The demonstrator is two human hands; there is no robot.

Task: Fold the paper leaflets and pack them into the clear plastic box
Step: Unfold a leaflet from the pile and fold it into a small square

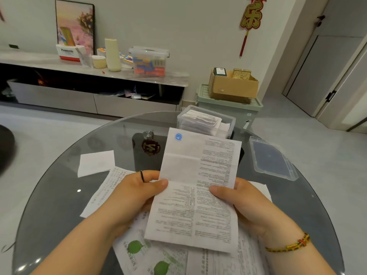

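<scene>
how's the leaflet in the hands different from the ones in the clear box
The held leaflet is opened out and long; the folded leaflets are folded small. The held leaflet is pinched between the left hand and right hand; the folded leaflets lie stacked in the clear plastic box. Both are white paper.

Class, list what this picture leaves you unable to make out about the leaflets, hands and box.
Head view:
Held leaflet: print too small and blurred to read.
Left hand, right hand: fingertips hidden behind that leaflet.
Clear plastic box: near wall partly covered by the leaflet's top.
Loose leaflets: cut off by the bottom edge.
</scene>
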